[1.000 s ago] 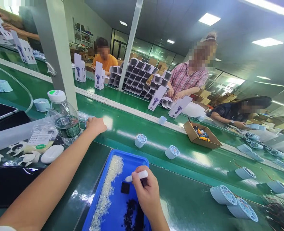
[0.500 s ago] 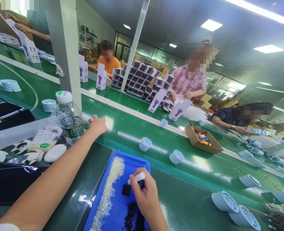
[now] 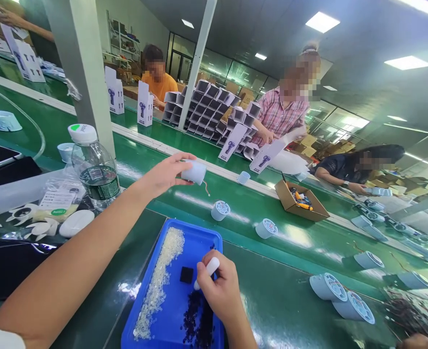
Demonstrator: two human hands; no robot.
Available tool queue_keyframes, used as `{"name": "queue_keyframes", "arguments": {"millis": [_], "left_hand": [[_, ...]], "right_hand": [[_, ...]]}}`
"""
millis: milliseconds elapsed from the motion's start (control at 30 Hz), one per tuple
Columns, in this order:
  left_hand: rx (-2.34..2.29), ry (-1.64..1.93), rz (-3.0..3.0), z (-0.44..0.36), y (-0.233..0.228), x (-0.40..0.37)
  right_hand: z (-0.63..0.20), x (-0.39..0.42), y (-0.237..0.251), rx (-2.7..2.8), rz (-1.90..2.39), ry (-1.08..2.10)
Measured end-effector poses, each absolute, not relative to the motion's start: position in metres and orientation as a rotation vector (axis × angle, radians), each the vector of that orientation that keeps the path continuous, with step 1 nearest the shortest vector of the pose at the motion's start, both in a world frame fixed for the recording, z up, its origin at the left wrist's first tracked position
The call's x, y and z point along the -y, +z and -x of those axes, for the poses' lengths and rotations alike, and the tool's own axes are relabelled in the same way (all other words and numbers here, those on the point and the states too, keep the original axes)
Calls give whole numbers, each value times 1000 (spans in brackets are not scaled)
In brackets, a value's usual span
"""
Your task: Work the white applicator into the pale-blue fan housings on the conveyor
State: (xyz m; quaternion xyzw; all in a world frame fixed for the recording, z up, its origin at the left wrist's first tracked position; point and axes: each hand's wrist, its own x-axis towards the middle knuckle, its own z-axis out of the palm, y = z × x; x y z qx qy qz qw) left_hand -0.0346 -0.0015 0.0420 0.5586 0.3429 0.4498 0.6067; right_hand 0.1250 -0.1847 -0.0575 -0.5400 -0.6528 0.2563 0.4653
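My left hand [image 3: 163,174] reaches out over the green conveyor belt [image 3: 236,194] and holds a pale blue cylindrical part [image 3: 194,171] with a thin wire hanging from it. My right hand [image 3: 219,291] rests over a blue tray [image 3: 152,325] and grips a small white pen-like tool [image 3: 207,272], its tip near a small black square [image 3: 186,275]. The tray holds a strip of clear beads [image 3: 156,286] and a pile of dark small pieces [image 3: 195,320].
More pale blue parts [image 3: 220,210] lie along the belt, with a pair [image 3: 341,295] at the right. A water bottle [image 3: 94,169] and white items stand at the left. A cardboard box [image 3: 299,201], stacked white cartons [image 3: 206,114] and three co-workers are across the belt.
My left hand picked a pale blue part off the belt and lifted it to the right. My right hand stayed over the tray with the white tool.
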Motion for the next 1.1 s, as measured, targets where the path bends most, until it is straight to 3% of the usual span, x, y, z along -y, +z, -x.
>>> {"name": "queue_keyframes", "arguments": {"millis": [300,1100], "left_hand": [[-571,1153,-855,31,47,2],[-560,1191,-701,34,48,0]], "right_hand": [[-126,183,-59,1621,1385,563],[-130,179,-63,1592,1417,438]]}}
